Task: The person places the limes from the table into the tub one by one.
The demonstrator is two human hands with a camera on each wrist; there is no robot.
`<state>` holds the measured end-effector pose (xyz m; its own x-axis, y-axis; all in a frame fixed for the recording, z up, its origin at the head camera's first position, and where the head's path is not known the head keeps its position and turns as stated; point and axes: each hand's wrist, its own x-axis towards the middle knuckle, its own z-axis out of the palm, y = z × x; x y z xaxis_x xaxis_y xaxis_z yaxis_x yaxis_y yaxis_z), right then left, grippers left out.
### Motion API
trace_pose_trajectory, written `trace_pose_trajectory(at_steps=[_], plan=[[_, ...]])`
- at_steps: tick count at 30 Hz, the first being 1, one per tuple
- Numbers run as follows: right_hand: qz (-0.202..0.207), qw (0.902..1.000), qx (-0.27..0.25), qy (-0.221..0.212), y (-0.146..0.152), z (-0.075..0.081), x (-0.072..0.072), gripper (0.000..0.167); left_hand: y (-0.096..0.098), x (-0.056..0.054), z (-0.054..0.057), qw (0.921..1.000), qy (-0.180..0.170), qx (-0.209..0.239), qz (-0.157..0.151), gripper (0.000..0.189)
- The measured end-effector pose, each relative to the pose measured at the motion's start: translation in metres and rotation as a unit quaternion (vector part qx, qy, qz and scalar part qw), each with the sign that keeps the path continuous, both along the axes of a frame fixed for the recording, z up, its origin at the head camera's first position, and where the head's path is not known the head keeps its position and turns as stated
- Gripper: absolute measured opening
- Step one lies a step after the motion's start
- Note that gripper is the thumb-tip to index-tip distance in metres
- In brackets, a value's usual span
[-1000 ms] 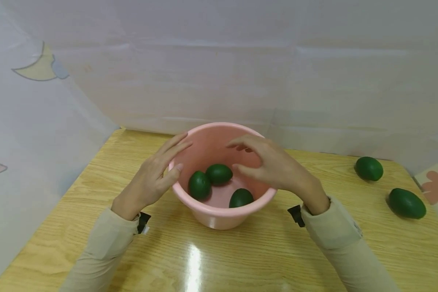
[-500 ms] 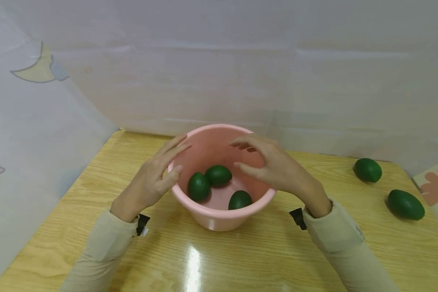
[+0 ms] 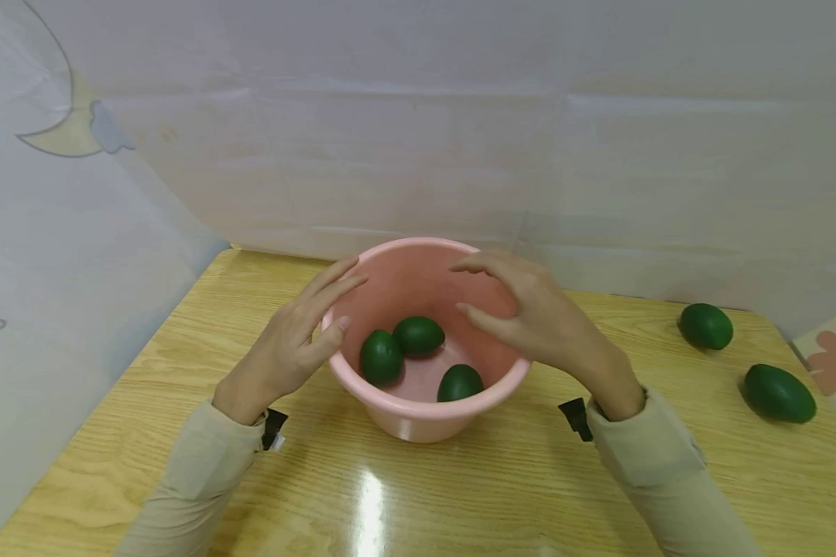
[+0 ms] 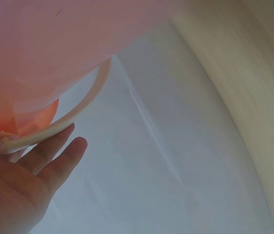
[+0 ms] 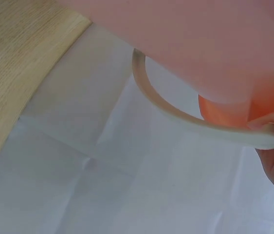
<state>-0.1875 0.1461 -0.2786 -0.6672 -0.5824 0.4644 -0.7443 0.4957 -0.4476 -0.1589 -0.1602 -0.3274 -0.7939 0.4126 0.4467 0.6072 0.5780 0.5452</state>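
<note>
A pink bucket [image 3: 418, 406] stands upright with several dark green, avocado-like fruits in it. One fruit [image 3: 381, 358] lies at the left inside, another [image 3: 419, 336] beside it, and a third [image 3: 460, 383] near the front wall. My left hand [image 3: 286, 344] lies at the left rim, fingers loosely extended over the edge; in the left wrist view its fingers are close to the pale curved handle [image 4: 76, 112]. Over the right rim is my right hand [image 3: 539, 313], fingers gently bent, thumb and fingers apart, nothing between them. Whether either hand bears on the rim is unclear.
Two more green fruits lie on the wooden table [image 3: 425, 495] at the right: one toward the back [image 3: 706, 326], one nearer [image 3: 779, 393]. A pale sheet [image 3: 404, 139] hangs behind the table. The bucket's handle [image 5: 190, 122] hangs down on its outside.
My right hand has shifted slightly to the right, outward from the bucket's middle. My left hand, the bucket and the fruits have stayed in place.
</note>
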Motion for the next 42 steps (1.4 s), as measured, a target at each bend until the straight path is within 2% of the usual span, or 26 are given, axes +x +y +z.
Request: trace_pose_trajectory(at_steps=[9, 22, 29, 42], plan=[[-0.005, 0.9994, -0.013, 0.033, 0.012, 0.0, -0.001, 0.042, 0.0, 0.0, 0.001, 1.0, -0.006, -0.003, 0.001, 0.054], [-0.015, 0.999, -0.018, 0.037, 0.027, 0.003, 0.001, 0.046, 0.0, 0.0, 0.001, 1.0, -0.007, -0.005, 0.0, 0.053], [-0.014, 0.9981, -0.026, 0.055, 0.036, 0.003, -0.001, 0.046, 0.0, 0.0, 0.001, 1.0, -0.003, -0.005, 0.0, 0.054], [-0.058, 0.9968, -0.007, 0.055, 0.057, 0.002, 0.002, 0.054, -0.001, 0.0, 0.001, 1.0, -0.004, -0.002, -0.002, 0.054]])
